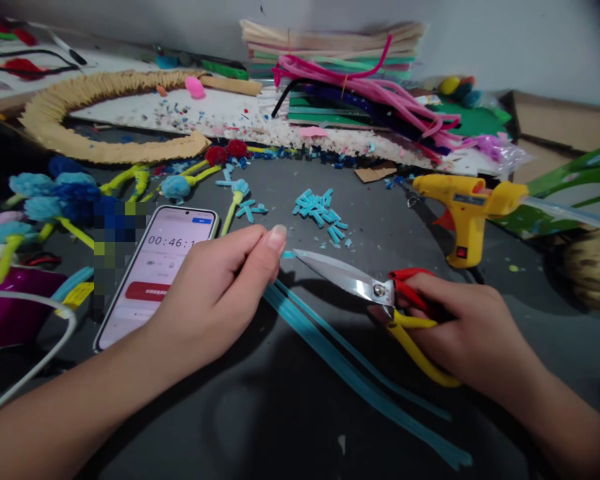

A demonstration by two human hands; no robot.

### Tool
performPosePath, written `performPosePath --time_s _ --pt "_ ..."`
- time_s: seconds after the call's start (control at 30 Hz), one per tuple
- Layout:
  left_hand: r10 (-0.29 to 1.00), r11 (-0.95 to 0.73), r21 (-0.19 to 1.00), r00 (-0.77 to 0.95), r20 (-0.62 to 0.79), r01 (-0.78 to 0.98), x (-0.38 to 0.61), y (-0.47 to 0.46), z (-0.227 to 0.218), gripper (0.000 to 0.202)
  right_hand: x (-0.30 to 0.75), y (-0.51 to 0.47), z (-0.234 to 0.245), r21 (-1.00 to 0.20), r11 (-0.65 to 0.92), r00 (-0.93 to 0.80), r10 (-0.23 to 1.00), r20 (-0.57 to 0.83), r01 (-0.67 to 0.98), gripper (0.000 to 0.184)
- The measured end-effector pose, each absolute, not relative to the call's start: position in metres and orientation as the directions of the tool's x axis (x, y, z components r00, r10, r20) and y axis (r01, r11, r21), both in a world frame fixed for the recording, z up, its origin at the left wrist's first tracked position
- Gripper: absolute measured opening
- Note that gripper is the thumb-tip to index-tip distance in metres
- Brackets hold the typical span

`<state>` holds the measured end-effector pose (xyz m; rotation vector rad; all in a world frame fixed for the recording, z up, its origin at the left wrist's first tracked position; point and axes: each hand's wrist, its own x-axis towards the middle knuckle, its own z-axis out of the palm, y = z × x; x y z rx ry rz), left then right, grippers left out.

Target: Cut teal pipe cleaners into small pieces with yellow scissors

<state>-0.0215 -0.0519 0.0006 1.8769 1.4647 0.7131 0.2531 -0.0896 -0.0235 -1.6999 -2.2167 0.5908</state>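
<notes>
The long strips (350, 363) are showing a light blue, the same blue as the small cut pieces (320, 210). The table (280, 427) is looking dark grey. The scissors (380, 293) are shining silver at the blades, and their handles are showing red on one loop and yellow on the other. The glue gun (467, 207) is standing out in bright yellow, with an orange-red trigger and a small red switch. The phone (150, 280) is displaying a white screen with dark digits, a red bar and a small blue button. The pompom flowers (55, 197) are showing light and dark blue heads on yellow-green stems, and two pompoms (226, 152) are glowing red. The folded paper ring (80, 93) is looking tan, the pipe cleaners (380, 90) pink, the box (580, 187) green with white.
</notes>
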Motion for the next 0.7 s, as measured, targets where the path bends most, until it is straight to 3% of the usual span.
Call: performPosePath --time_s 0.3,0.7 --pt "0.977 -0.154 0.755 0.210 0.023 0.637 -0.0213 -0.0497 0.0014 0.043 0.2506 -0.0895 -0.0210 -0.515 0.179 -0.246 0.967 -0.064 0.838 0.026" --pt "0.965 -0.147 0.816 0.261 -0.005 0.559 -0.0234 -0.0451 0.0008 0.044 0.2536 -0.0881 -0.0233 -0.467 0.246 -0.283 0.959 -0.010 0.849 0.021"
